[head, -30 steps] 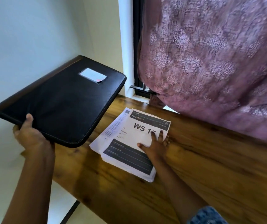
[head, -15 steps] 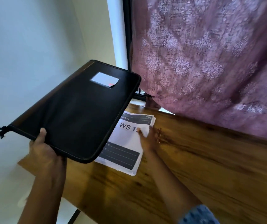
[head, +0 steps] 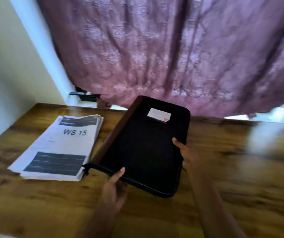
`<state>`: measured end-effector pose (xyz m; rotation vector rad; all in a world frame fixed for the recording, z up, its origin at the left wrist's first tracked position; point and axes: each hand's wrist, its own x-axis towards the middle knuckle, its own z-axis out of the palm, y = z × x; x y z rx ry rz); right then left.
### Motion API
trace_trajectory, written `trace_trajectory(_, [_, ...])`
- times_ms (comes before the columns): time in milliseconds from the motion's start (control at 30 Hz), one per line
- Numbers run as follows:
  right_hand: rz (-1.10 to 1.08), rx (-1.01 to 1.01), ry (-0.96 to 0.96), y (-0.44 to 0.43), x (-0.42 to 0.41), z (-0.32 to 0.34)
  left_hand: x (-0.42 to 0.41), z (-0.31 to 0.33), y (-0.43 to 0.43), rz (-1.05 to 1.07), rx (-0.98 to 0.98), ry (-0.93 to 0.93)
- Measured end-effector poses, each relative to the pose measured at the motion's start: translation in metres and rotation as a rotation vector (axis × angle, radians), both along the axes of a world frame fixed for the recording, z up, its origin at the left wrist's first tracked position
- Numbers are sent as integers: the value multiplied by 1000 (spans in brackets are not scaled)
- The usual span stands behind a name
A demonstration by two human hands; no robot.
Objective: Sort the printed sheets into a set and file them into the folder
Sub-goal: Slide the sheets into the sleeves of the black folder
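Folder (head: 143, 148) now frame centre, just beside the sheets (head: 60, 145), stacked centre left on table (head: 240, 186). Left hand (head: 113, 188) grips its near edge; right hand (head: 189, 155) has quit the stack, grasps its right edge. Blur: maybe set down. Unopened, filing pending

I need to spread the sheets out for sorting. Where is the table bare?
Bare table lies in front of the printed sheets, and right of the black folder up to a blurred pale shape. Crowded: the narrow strip between sheets and folder, which the left hand and right hand grip.
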<state>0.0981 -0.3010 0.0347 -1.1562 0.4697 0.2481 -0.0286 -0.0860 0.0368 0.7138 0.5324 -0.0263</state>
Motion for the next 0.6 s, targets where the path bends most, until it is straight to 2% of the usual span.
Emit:
trace_trajectory(133, [33, -98, -13, -83, -18, -9, 6, -20, 10, -255, -282, -199])
trace_trajectory(167, [56, -128, -27, -100, -19, -12, 11, -21, 10, -336, -243, -168])
trace_trajectory(200, [76, -170, -35, -117, -21, -15, 15, -23, 5, -393, -50, -48])
trace_trajectory(267, [106, -290, -37, -142, -24, -16, 19, -26, -20, -473, 466, 156])
trace_trajectory(300, [109, -359, -42, -152, -26, -17, 19, -21, -38, -526, 684, 173])
trace_trajectory(367, [107, -554, -47, -167, -30, -17, 21, -20, -67, -655, 1102, 90])
trace_trajectory(433, [132, -843, -52, -174, -37, -17, 24, -19, -89, -702, 1451, 86])
trace_trajectory(600, [140, -1507, 33, -163, -63, -26, 16, -24, -113, -616, 1735, 175])
